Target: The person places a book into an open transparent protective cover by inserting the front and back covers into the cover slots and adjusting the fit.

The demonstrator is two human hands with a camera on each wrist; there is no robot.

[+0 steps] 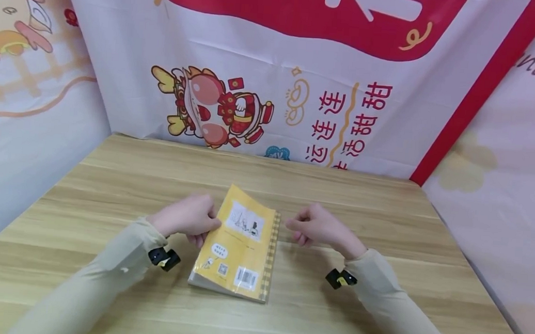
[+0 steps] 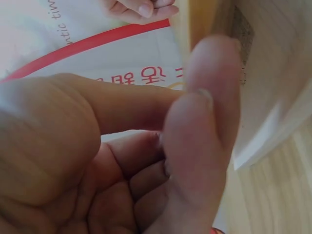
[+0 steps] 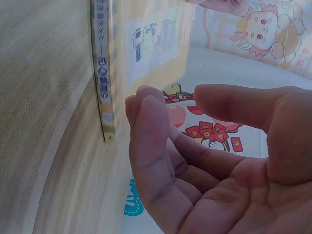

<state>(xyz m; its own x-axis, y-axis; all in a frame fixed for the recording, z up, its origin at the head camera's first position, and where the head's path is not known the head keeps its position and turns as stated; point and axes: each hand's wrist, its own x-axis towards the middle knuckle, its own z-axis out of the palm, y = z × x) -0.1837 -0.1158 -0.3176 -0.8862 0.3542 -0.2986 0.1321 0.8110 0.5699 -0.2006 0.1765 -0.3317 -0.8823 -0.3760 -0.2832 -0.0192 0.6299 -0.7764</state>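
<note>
A yellow paperback book (image 1: 239, 242) rests on the wooden table, its spine turned to the right. Its back shows a white picture panel, a barcode and a checkered strip along the spine. At the book's left edge my left hand (image 1: 191, 216) pinches with thumb and fingers; this side appears slightly raised. In the left wrist view the thumb (image 2: 192, 131) presses against the forefinger beside the pages (image 2: 273, 73). My right hand (image 1: 321, 226) hovers just right of the spine, apart from it. Its fingers are loosely bent, with a gap between thumb and fingertips and nothing held.
Wooden tabletop (image 1: 331, 316) surrounds the book on every side. Behind it hangs a printed cloth (image 1: 266, 53) with a red border and a cartoon dragon. More printed cloth stands at the left (image 1: 28, 119) and right (image 1: 505, 168). Black wrist cameras sit below both cuffs.
</note>
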